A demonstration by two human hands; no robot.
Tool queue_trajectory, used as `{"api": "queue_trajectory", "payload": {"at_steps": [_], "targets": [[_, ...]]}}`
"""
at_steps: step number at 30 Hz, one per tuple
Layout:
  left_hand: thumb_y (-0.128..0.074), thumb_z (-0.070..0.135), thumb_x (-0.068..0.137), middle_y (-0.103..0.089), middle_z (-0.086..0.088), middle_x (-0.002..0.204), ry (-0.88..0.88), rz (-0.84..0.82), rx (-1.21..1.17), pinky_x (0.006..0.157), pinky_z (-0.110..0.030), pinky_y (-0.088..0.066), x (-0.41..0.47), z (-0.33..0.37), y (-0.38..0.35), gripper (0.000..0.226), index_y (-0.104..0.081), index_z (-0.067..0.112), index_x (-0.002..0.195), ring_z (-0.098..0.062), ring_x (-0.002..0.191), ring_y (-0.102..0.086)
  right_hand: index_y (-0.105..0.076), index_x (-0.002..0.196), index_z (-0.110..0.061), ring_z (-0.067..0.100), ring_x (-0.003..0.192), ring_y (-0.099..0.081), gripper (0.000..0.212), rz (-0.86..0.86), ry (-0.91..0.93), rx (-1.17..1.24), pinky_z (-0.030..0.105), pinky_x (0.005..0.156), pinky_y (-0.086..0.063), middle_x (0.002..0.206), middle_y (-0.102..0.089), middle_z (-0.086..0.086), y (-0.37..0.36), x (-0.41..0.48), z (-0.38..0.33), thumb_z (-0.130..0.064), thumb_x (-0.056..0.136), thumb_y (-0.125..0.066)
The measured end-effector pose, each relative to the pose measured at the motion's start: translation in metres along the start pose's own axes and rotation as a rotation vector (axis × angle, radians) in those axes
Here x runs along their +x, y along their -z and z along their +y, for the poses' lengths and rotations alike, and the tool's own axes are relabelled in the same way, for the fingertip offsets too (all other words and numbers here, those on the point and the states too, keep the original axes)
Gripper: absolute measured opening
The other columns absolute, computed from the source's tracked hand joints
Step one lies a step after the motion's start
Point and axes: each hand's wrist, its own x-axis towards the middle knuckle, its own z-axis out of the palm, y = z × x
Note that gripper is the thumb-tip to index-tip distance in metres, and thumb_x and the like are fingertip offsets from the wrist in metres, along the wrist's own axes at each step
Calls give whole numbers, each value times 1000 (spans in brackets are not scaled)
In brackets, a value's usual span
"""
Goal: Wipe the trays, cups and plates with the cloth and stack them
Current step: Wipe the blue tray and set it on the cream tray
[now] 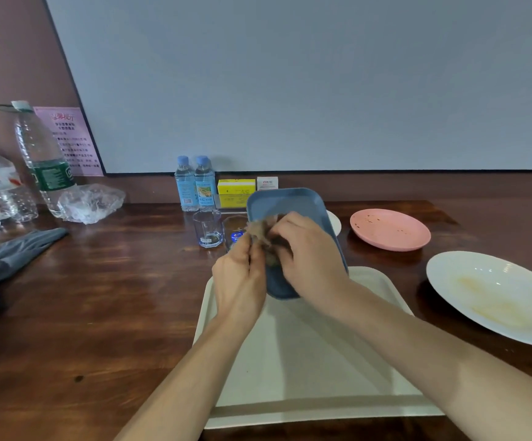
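Note:
A blue tray (290, 203) stands tilted up on its near end above a cream tray (306, 361) that lies flat in front of me. My left hand (239, 278) grips the blue tray's left edge and pinches a corner of a brownish cloth (260, 229). Against the tray's inner face, my right hand (309, 253) holds the bunched cloth. A clear glass cup (208, 228) stands left of the blue tray, and a second glass (234, 229) beside it is partly hidden. To the right lie a pink plate (390, 229) with crumbs and a white plate (493, 297) with yellowish smears.
Two small water bottles (194, 183) and yellow and white boxes (236, 190) line the wall. Larger bottles (43, 160), a crumpled plastic bag (91, 202) and a grey cloth (10, 253) sit at the left. Part of a white dish (334, 222) shows behind the blue tray.

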Motion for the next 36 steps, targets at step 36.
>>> {"api": "queue_trajectory", "payload": {"at_steps": [36], "targets": [[-45, 38, 102, -66, -1, 66, -113, -59, 41, 64, -40, -48, 0, 0, 2, 37, -74, 20, 115, -28, 68, -59, -60, 92, -17, 28, 89, -61, 18, -151, 30, -210, 44, 70, -49, 100, -60, -1, 41, -43, 49, 0, 84, -62]]}}
